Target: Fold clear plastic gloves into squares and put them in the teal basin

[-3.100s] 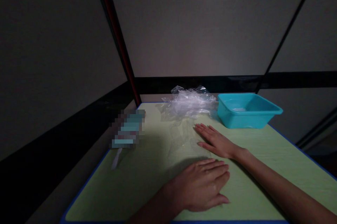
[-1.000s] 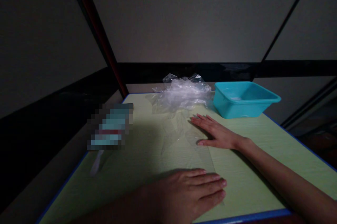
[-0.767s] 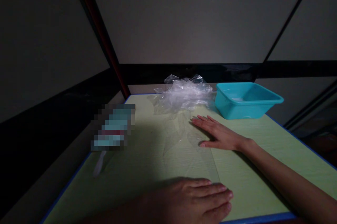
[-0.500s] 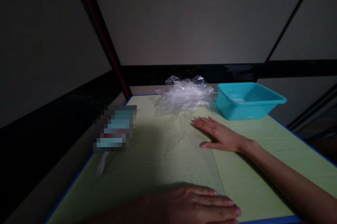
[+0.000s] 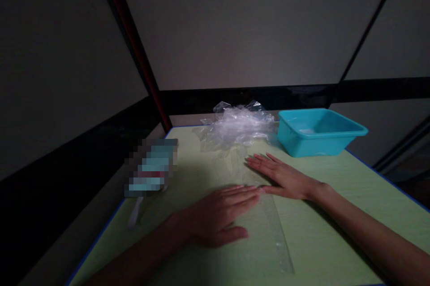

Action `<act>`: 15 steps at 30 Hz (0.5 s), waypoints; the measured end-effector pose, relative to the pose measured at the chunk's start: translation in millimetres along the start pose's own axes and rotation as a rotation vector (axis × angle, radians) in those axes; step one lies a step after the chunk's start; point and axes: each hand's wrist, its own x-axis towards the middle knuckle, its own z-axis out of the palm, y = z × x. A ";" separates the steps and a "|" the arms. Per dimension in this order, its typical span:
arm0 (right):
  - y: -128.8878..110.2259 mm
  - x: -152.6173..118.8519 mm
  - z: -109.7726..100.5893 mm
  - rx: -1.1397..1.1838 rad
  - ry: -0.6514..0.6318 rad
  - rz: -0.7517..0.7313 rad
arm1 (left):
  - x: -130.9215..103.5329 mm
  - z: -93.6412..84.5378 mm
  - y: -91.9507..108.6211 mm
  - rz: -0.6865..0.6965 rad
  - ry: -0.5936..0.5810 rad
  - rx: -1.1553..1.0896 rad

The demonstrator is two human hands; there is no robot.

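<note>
A clear plastic bag (image 5: 268,227) lies flattened on the table, its right edge showing as a faint line. My left hand (image 5: 225,214) rests palm down over it, fingers stretched to the right and thumb apart. Farther back, my right hand (image 5: 278,176) lies flat at the bag's right side with its fingers spread. The left fingertips come up to the right thumb; whether they touch is hard to tell. Behind the hands sits a crumpled heap of clear plastic bags (image 5: 240,124).
At the back right of the pale green table (image 5: 329,223) stands a turquoise plastic basin (image 5: 316,142). On the left is a blurred-out, phone-like object (image 5: 151,169) with a whitish strip (image 5: 135,212) below it. Panelled walls (image 5: 235,30) border the table behind and left.
My left hand has moved from the near edge up and away over the bag, towards my right hand. The right hand stays flat in place. The view has tilted slightly.
</note>
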 end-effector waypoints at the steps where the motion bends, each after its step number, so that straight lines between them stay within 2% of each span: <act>1: 0.6 -0.2 0.5 0.005 0.001 0.000 | -1.5 1.5 -6.5 -0.063 0.012 0.030; 5: 2.4 -0.6 2.5 0.012 0.008 -0.001 | -5.1 11.8 -25.1 -0.253 0.039 0.127; 9: 2.6 -0.3 3.5 0.010 0.009 -0.001 | -5.9 16.2 -28.6 -0.259 0.013 0.152; 15: 1.3 -0.9 3.3 0.003 0.000 -0.010 | -3.7 11.1 -22.6 -0.286 -0.046 0.162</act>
